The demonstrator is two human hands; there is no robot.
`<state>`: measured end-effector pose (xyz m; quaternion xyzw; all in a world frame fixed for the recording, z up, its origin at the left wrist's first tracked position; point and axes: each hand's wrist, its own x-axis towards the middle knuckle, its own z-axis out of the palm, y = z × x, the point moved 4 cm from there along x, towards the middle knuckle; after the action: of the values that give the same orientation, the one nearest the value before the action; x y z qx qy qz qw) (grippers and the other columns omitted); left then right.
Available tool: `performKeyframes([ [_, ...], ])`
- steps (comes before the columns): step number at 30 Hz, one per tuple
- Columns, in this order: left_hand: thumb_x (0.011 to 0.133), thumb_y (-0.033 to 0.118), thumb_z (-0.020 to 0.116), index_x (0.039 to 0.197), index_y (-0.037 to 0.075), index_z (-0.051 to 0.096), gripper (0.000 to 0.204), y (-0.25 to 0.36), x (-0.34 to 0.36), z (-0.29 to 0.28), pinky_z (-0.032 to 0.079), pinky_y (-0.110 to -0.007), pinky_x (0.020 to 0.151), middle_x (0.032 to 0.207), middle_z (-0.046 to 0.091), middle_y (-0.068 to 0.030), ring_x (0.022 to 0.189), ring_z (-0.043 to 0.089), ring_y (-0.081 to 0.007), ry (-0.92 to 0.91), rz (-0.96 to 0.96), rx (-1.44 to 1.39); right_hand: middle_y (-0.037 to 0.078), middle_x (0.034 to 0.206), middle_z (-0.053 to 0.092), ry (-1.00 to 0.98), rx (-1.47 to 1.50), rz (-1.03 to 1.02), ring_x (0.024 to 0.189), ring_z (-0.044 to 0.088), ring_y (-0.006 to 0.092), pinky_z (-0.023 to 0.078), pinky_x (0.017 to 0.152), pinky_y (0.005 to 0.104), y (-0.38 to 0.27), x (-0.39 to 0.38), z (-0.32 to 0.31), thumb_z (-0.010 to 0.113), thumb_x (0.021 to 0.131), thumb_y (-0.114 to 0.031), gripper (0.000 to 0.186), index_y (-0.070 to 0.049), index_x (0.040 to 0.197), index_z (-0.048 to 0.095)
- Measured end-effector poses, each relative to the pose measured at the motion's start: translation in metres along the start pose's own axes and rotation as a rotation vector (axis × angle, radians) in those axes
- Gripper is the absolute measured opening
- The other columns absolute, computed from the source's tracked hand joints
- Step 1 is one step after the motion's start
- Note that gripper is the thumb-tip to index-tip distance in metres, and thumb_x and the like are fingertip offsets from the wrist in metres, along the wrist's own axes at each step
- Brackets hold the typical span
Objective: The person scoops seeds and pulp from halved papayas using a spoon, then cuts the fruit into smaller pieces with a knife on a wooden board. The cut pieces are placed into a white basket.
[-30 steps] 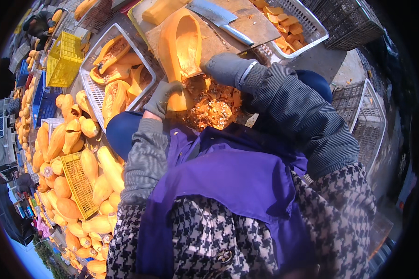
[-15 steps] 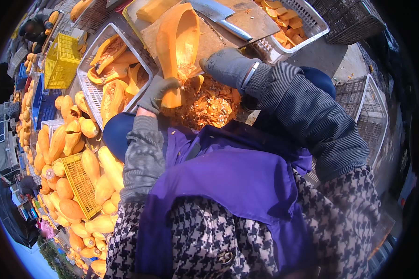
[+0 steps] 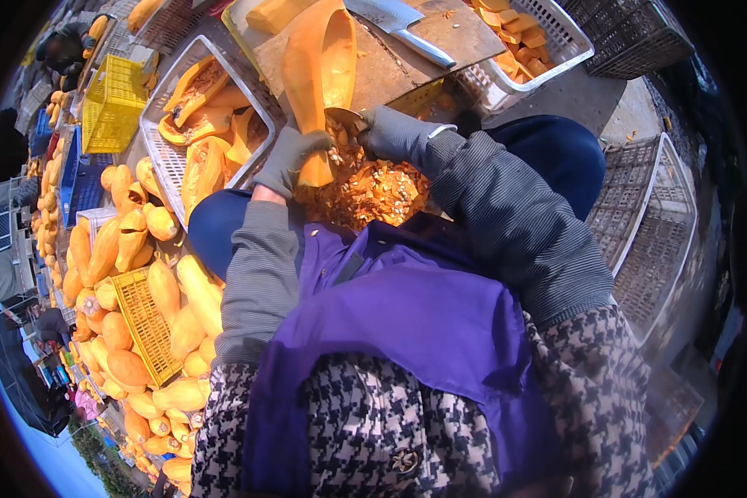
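Note:
A halved orange squash (image 3: 314,62) stands tilted over the pile of pulp, its hollow side facing right and its lower end toward me. My left hand (image 3: 293,158), in a grey glove, is closed round that lower end. Gloved in grey as well, my right hand (image 3: 397,134) is closed on a spoon-like metal scoop (image 3: 346,117); its handle is hidden in the fingers. The scoop's curved edge is at the squash's hollow, with stringy pulp and seeds just under it. Below both hands lies a heap of squash pulp and seeds (image 3: 378,192).
Ahead, a cleaver (image 3: 402,31) lies on a wooden board (image 3: 398,62). A white crate (image 3: 148,137) at left holds squash halves; another white crate (image 3: 574,51) at far right holds cut pieces. Whole squashes (image 3: 129,369) pile up at left around a yellow crate (image 3: 145,324). Stacked crates (image 3: 639,224) stand at right.
My right hand has moved left to the squash's hollow, and the scoop's metal edge now shows there. The pulp in the hollow has come down toward the lower end. My left hand keeps its grip.

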<state>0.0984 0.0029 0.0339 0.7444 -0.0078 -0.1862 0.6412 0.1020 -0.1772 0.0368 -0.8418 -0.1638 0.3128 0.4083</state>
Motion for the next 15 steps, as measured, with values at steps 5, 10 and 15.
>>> performKeyframes([
  [5, 0.074, 0.016, 0.068, 0.091, -0.001, 0.064, 0.025, -0.005, 0.0, -0.006, 0.049, -0.026, 0.058, 0.073, 0.063, -0.007, 0.061, 0.061, -0.0164, 0.018, -0.111, -0.099, 0.017, 0.093, 0.066, -0.023, -0.519, -0.116, 0.086, 0.064, 0.0311, 0.05, 0.077, 0.0405, 0.008, -0.016, -0.024, 0.054, 0.08, -0.009, 0.024, -0.004, 0.101, 0.065],
  [10, 0.075, 0.015, 0.069, 0.102, 0.0, 0.06, 0.032, 0.0, 0.003, -0.001, 0.05, -0.027, 0.059, 0.078, 0.063, -0.0065, 0.065, 0.061, -0.0151, -0.013, -0.027, -0.009, 0.022, 0.1, 0.065, 0.299, -0.373, 0.018, 0.098, 0.062, 0.0349, 0.048, 0.084, 0.0418, -0.012, 0.015, -0.044, 0.055, 0.079, -0.005, 0.03, -0.003, 0.108, 0.061],
  [15, 0.074, 0.017, 0.075, 0.108, 0.0, 0.057, 0.042, 0.004, 0.001, 0.007, 0.049, -0.026, 0.063, 0.083, 0.063, -0.0052, 0.07, 0.06, -0.0139, 0.011, 0.0, -0.014, 0.022, 0.102, 0.064, 0.284, -0.309, 0.058, 0.099, 0.062, 0.0353, 0.049, 0.086, 0.0417, -0.023, 0.015, -0.027, 0.057, 0.079, -0.006, 0.031, -0.003, 0.109, 0.061],
])
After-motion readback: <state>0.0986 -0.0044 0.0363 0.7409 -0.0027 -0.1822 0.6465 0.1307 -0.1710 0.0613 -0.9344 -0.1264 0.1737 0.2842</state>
